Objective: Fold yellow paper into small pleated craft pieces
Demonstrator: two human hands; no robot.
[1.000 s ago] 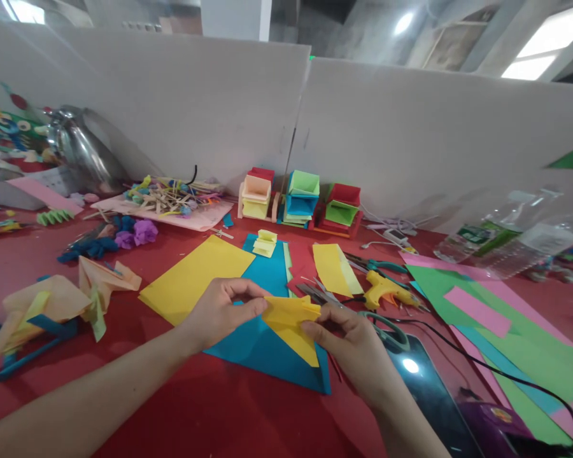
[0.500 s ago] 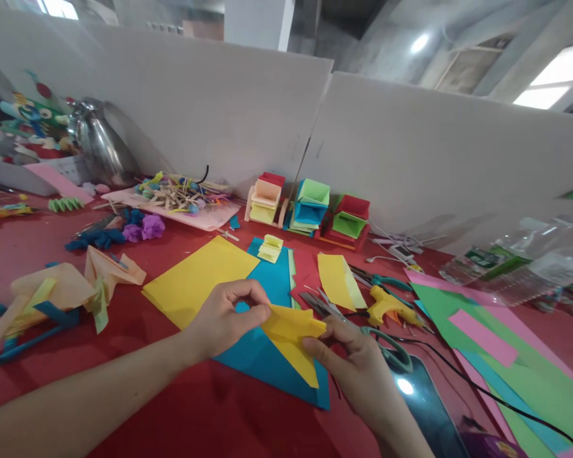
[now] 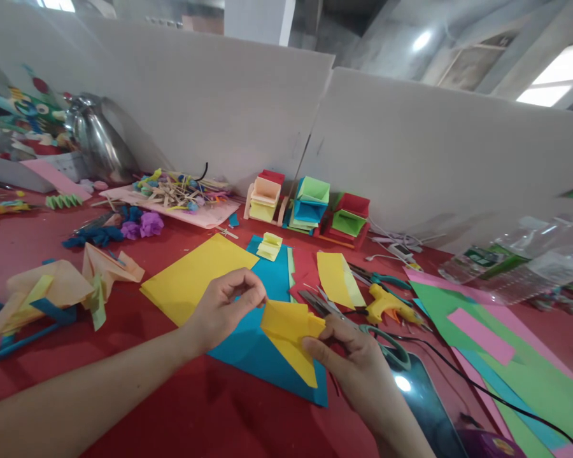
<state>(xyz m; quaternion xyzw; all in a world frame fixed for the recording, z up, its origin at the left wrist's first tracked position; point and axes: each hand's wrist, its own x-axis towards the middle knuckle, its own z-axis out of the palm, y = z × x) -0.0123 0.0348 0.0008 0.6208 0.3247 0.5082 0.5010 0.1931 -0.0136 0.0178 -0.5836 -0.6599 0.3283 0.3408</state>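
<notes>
A folded yellow paper is pinched at its right edge by my right hand, thumb in front. My left hand has its thumb and index finger pressed together at the paper's upper left corner; whether they grip it is too small to tell. Below lies a blue sheet on the red table. Yellow sheets lie left of it. A small pale yellow folded piece sits on the blue sheet's far end. Scissors lie just beyond my right hand.
Folded paper boxes stand along the white partition. A yellow glue gun, a dark phone and green sheets are on the right. Peach paper lies left, a steel jug farther back.
My left hand has risen slightly and moved left from the yellow paper's front, leaving its upper left part more visible. My right hand holds almost the same place.
</notes>
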